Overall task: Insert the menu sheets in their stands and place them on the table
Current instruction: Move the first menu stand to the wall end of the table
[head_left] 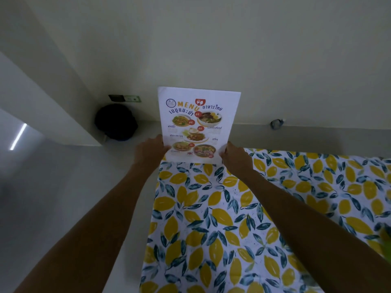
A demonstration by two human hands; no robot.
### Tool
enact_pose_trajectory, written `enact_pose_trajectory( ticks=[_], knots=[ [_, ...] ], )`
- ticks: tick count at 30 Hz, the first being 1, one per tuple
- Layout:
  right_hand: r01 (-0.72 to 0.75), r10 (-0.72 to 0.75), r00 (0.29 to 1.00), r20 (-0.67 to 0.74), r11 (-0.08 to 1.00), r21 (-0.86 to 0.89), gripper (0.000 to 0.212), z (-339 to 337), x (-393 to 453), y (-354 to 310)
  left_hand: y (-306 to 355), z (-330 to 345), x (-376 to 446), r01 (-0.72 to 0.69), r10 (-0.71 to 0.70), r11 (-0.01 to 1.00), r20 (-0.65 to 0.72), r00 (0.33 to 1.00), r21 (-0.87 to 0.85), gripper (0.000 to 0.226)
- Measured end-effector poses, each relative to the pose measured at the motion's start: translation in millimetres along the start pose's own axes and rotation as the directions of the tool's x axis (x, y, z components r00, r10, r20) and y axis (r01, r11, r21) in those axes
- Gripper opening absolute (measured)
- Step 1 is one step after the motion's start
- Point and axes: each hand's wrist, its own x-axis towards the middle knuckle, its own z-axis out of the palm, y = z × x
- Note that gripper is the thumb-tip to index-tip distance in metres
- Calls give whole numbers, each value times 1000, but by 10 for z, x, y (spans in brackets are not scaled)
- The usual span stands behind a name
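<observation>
Head view: we log menu sheet [198,125] upright at far edge of lemon-print tablecloth [243,218], left hand [151,150] and right hand [236,158] pinching lower corners.

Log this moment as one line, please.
left hand: holds menu sheet | right hand: holds it too | sheet: upright at far edge of table | stand: not visible

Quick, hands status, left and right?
Left hand: closed on the menu sheet's lower left edge.
Right hand: closed on its lower right edge.
</observation>
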Motion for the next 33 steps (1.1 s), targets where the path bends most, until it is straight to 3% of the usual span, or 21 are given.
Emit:
enact_pose_trajectory(
  ticks=[4, 7, 14, 19, 33],
  knots=[
    [3, -4, 999, 38, 1000, 27, 20, -39, -14, -28, 22, 24, -60, -7, 5, 993, 19, 1000, 115, 45],
    [-9, 9, 998, 58, 1000, 5, 33, -109, -31, -58, -10, 9, -98, 42, -44, 998, 48, 998, 38, 49],
    [45, -46, 999, -1, 967, -251, 59, -173, -322, 83, -47, -6, -460, -39, 69, 978, -146, 987, 203, 80],
    [44, -34, 999, 36, 947, -318, 73, -259, -548, 165, 46, -25, -704, -64, 103, 969, -155, 982, 239, 86],
    [148, -142, 989, 43, 936, -318, 74, -592, -1647, 209, 668, -208, -1796, -118, 163, 966, -187, 969, 232, 92]
  ],
)
